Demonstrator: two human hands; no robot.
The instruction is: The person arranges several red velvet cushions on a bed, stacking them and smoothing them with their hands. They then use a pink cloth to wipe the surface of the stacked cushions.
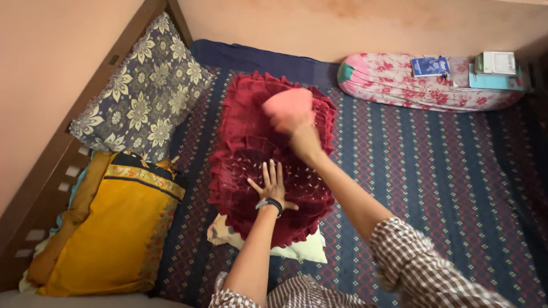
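A dark red ruffled cushion cover (pixel 245 120) lies over a cream pillow (pixel 299 251) in the middle of the bed. My left hand (pixel 271 183) presses flat on the lower part of the cover, fingers spread, a dark band on the wrist. My right hand (pixel 292 111) is raised over the cover's upper right part; it is blurred and looks closed, and whether it grips the fabric cannot be made out. The cream pillow shows only at the bottom edge, beneath the cover.
A blue patterned bedsheet (pixel 445 171) covers the bed. A grey floral pillow (pixel 140 94) and a yellow pillow (pixel 111 239) lean at the left by the wooden headboard (pixel 51 165). A pink floral bolster (pixel 411 82) with small boxes (pixel 494 65) lies at the back right.
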